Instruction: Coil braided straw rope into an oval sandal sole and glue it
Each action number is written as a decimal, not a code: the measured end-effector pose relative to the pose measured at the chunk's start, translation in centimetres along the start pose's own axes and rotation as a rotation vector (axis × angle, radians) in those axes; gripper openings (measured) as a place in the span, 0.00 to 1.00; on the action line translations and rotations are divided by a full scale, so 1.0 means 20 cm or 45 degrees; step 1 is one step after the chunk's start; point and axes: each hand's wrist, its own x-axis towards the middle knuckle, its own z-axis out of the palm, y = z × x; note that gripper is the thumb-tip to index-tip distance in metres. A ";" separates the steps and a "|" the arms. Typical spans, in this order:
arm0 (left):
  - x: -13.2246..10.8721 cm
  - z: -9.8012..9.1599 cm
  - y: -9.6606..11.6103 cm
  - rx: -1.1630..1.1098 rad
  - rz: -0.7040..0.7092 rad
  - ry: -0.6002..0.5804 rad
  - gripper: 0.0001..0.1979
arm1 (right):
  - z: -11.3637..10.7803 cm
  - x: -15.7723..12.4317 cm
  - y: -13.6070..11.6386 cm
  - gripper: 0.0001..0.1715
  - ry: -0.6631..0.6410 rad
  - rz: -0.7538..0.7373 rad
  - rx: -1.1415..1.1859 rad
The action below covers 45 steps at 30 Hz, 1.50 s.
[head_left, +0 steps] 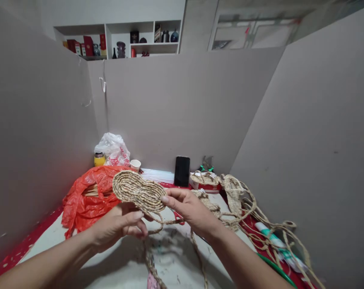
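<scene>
A woven straw shoe sole [136,189], coiled in rows from braided cord, is held up above the table, its broad end to the left. My right hand [188,208] pinches its right end between thumb and fingers. Under the sole, my left hand [121,224] has its fingers curled around the braided straw cord [158,229], which loops off the sole's lower edge. Part of the left fingers is hidden behind the sole. Lengths of cord [152,267] hang below both hands toward the table.
An orange-red plastic bag [82,208] with straw-coloured material lies left. Behind stand a yellow jar [99,159], a white bag [112,148], a paper cup [135,165] and a phone [182,171]. Woven pieces [233,192] and loose cord [278,228] cover the right side. Grey partitions [170,108] enclose the table.
</scene>
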 end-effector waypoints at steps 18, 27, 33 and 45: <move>-0.02 -0.15 -0.06 -0.458 -0.655 -0.071 0.40 | -0.07 -0.14 0.03 0.19 0.148 -1.304 -1.635; -0.06 0.00 -0.10 -0.677 -0.232 0.401 0.30 | -0.06 -0.17 0.11 0.18 0.284 -1.387 -1.849; -0.04 -0.15 -0.01 -0.472 -0.268 0.321 0.19 | -0.07 -0.19 0.14 0.18 0.282 -1.456 -1.826; -0.01 -0.13 -0.03 0.092 -0.417 0.000 0.18 | 0.09 -0.22 0.20 0.17 0.169 -1.296 -1.695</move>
